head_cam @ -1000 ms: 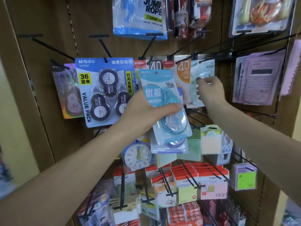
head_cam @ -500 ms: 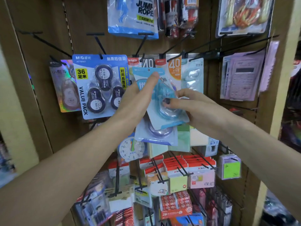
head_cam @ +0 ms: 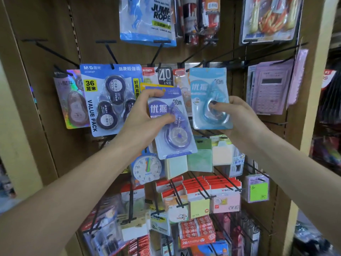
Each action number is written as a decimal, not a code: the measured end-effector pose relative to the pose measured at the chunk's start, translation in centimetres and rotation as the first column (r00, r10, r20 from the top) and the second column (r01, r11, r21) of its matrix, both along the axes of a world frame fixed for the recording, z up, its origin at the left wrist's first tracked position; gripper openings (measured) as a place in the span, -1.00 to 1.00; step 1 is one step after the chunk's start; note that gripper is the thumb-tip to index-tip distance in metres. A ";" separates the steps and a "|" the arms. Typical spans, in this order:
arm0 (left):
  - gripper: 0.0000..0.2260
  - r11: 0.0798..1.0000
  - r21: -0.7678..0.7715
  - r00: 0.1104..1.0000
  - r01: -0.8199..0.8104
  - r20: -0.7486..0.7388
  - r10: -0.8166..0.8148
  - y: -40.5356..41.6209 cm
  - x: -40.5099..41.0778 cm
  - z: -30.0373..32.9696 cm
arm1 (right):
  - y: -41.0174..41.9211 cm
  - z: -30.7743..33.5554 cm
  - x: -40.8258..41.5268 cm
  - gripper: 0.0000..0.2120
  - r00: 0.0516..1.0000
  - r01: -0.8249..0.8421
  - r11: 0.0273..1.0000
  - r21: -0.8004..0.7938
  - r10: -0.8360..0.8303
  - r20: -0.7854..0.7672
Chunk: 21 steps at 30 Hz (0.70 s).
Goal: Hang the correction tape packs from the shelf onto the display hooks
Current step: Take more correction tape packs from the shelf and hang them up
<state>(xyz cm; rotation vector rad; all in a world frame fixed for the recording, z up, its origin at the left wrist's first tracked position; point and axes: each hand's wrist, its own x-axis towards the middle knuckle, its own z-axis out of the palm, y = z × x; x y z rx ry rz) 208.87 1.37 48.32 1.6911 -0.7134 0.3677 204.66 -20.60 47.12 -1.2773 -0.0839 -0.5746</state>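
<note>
My left hand (head_cam: 145,115) grips a purple correction tape pack (head_cam: 173,130), with a yellow-edged pack partly hidden behind it, in front of the display. My right hand (head_cam: 234,115) pinches a light-blue correction tape pack (head_cam: 208,89) by its blister and holds it upright, its top near a black display hook (head_cam: 201,52). Whether the hook passes through the pack's hole I cannot tell. More correction tape hangs behind: a blue value pack (head_cam: 110,97), a holographic pack (head_cam: 72,100) and red-topped "40" packs (head_cam: 164,76).
Long black hooks jut out of the brown panel, one bare at the upper left (head_cam: 49,50). Jump rope bags (head_cam: 147,19) hang above and purple calculators (head_cam: 269,85) to the right. Below hang a clock (head_cam: 145,169) and sticky notes (head_cam: 199,198).
My right hand took the light-blue pack off the stack in my left hand and raised it to the right toward a hook. The purple pack now shows in my left hand.
</note>
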 end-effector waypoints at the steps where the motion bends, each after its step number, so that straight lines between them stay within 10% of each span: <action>1: -0.56 1.000 -0.006 1.000 0.004 0.010 -0.004 0.0 0.0 0.0 | -0.4 0.3 0.2 -0.81 1.000 0.022 1.000 -0.005 -0.022 0.016; 21: -0.49 1.000 0.017 0.994 -0.015 0.107 0.013 -0.9 0.5 0.3 | -1.7 1.7 3.6 -0.70 0.988 0.154 0.985 -0.074 -0.151 0.044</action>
